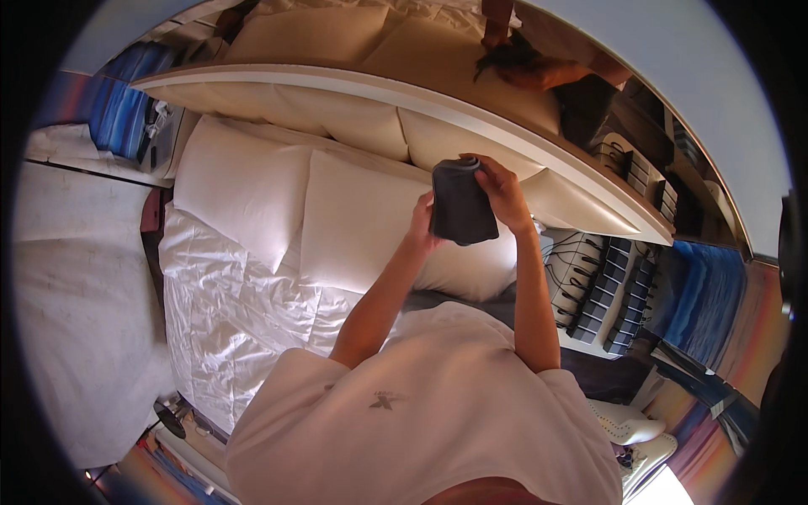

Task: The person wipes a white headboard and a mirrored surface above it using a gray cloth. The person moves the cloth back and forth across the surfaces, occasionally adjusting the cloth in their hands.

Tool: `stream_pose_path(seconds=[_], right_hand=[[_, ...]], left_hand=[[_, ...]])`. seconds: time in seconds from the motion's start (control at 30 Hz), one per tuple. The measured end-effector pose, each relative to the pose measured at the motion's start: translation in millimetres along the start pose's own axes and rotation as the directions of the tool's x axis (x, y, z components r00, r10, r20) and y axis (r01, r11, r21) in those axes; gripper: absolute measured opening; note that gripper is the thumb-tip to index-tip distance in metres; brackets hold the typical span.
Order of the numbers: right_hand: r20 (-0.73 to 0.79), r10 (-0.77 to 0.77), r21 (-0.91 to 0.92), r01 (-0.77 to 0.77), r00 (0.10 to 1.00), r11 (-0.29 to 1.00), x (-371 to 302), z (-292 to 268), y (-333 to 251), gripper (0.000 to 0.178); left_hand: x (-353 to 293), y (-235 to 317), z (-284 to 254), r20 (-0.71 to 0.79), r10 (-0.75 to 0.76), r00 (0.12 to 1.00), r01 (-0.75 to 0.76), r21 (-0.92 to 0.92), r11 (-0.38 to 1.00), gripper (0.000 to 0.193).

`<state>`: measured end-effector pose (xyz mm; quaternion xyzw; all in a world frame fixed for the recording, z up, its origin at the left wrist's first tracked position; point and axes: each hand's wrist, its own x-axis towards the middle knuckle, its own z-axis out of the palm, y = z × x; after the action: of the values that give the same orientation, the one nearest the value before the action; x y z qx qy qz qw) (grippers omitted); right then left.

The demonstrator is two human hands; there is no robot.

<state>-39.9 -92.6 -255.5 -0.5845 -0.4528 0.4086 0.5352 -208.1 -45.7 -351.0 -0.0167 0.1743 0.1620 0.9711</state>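
A dark grey piece of cloth (461, 206), folded into a flat, roughly rectangular bundle, is held up in front of me above the pillows. My left hand (422, 220) grips its left edge, the fingers mostly hidden behind it. At the upper right corner, my right hand (502, 192) holds the rolled or folded top edge between thumb and fingers. Both forearms reach forward, elbows bent. Its exact kind cannot be made out.
White pillows (244, 185) and a crumpled white duvet (227, 311) lie on the bed, against a padded cream headboard (362, 126). A mirror (404, 42) above reflects the hands. Rows of black plugged-in blocks (602, 290) with cables stand right; white shoes (627, 425) are lower right.
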Motion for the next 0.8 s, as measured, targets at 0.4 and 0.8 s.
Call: stream_pose_path(seconds=[0.4, 0.8], right_hand=[[0.084, 0.282, 0.605, -0.274, 0.956, 0.748, -17, 41, -21, 0.033], [-0.214, 0.333, 0.608, -0.142, 0.918, 0.781, -22, 73, -33, 0.019]], left_hand=[[-75, 62, 99, -0.027, 0.55, 0.835, -0.153, 0.948, 0.28, 0.051], [-93, 74, 138, 0.354, 0.566, 0.745, 0.158, 0.73, -0.665, 0.045]])
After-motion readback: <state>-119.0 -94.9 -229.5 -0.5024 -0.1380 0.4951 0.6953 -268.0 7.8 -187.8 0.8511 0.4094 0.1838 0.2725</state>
